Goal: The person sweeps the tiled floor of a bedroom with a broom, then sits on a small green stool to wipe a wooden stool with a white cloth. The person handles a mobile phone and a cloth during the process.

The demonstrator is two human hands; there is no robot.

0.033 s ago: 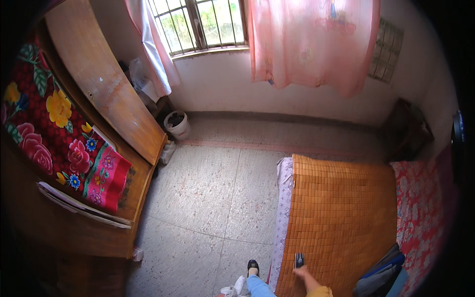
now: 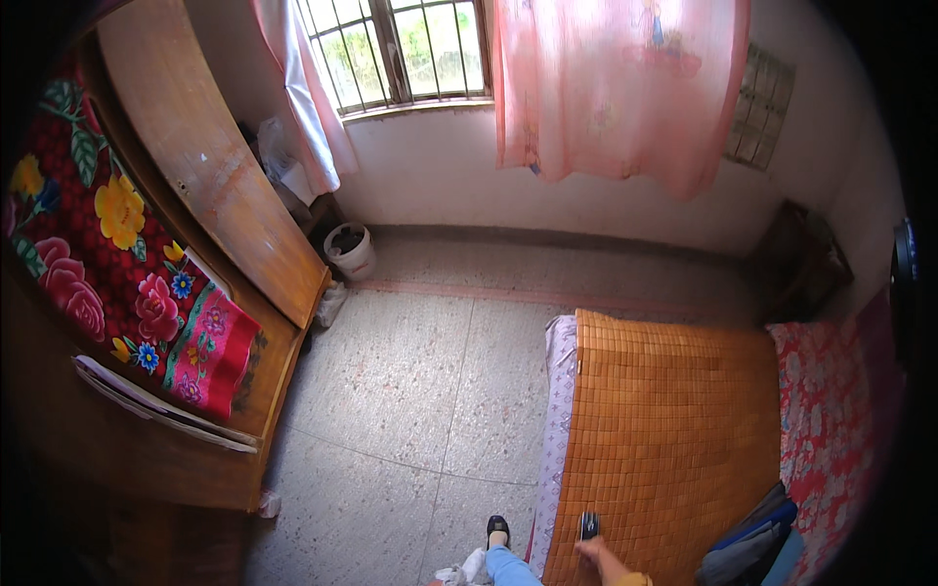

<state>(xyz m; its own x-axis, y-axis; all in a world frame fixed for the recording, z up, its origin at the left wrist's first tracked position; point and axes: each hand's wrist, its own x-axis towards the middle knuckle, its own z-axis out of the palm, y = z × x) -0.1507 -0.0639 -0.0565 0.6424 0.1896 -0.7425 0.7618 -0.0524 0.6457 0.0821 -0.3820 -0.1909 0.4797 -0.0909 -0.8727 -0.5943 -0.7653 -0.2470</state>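
Note:
From the lower edge my right hand (image 2: pixel 591 549), with a yellow sleeve behind it, reaches over the near left part of the bed. Its fingers are closed on the lower end of a small dark rectangular object (image 2: pixel 588 525) with a pale streak; I cannot make out its kind. Below hand and object lies an orange-brown tile mat (image 2: pixel 674 420), which covers the bed. My left hand does not show. A crumpled white thing (image 2: pixel 467 570), perhaps a bag or cloth, is at the lower edge beside my light-blue trouser leg (image 2: pixel 508 566) and black shoe (image 2: pixel 496 525).
A lilac patterned sheet (image 2: pixel 559 391) hangs along the bed's left edge. At its right lie red floral bedding (image 2: pixel 826 400) and a grey-blue bundle (image 2: pixel 752 542). Wooden furniture (image 2: pixel 210 176) with a floral blanket (image 2: pixel 147 303) lines the left. A white bucket (image 2: pixel 352 256) stands near the window.
My right hand and the small dark object in it have come slightly nearer to me. The whole view has shifted a little.

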